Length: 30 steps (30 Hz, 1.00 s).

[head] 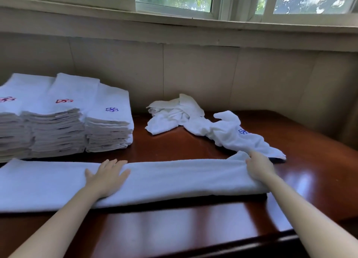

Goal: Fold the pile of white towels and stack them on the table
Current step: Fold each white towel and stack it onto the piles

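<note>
Glossy tabletop (174,230) sits nearest us. Our left hand (107,177) lies flat on the long folded towel (174,178), fingers straight and spread, pressing it down. Our right hand (259,166) has its fingers curled round that towel's right end, gripping it. Folded stacks (58,122) stand beyond and left of the left fingers. Crumpled towels (193,118) lie just beyond the right fingers.

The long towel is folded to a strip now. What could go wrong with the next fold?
The right hand grips the end of the long towel beside the crumpled towel; lifting may drag that too. The left hand only presses flat, so the strip may slip on the glossy table.
</note>
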Available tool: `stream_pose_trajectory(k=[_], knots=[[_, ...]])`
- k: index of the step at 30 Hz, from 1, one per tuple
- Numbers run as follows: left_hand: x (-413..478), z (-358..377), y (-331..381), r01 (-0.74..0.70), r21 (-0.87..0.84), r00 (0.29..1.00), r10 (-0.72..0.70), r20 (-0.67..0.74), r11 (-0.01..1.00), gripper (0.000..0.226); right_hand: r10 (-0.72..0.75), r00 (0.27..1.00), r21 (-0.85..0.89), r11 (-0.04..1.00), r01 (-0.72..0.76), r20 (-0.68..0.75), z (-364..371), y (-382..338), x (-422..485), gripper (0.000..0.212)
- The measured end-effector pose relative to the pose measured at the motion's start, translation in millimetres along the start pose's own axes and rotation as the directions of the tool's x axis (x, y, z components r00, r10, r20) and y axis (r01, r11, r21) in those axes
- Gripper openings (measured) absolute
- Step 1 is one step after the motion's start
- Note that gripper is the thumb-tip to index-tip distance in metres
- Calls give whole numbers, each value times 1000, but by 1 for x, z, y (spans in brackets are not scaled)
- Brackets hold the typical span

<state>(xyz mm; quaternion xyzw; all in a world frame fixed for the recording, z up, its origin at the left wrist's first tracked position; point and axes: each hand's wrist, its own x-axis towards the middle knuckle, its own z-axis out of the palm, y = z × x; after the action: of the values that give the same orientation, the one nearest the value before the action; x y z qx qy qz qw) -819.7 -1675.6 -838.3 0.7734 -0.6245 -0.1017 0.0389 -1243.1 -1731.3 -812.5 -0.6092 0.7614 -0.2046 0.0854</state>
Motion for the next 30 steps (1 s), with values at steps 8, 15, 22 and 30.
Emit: stream_pose_trajectory(k=[8,15,22,30], knots=[[27,-25,22,84,-220,995,-93,-29,972,13,161,975,50,987,-155,-151,8,-13,-7,33],[3,-1,43,162,-89,949,-180,-259,983,14,299,951,131,949,-287,-74,11,-21,-6,44],[-5,10,48,-266,-70,943,245,-227,961,41,3,987,-249,968,-42,-158,13,-40,-15,40],[-21,1,9,-256,93,965,247,92,962,65,-59,972,-271,955,121,226,36,-28,-33,49]])
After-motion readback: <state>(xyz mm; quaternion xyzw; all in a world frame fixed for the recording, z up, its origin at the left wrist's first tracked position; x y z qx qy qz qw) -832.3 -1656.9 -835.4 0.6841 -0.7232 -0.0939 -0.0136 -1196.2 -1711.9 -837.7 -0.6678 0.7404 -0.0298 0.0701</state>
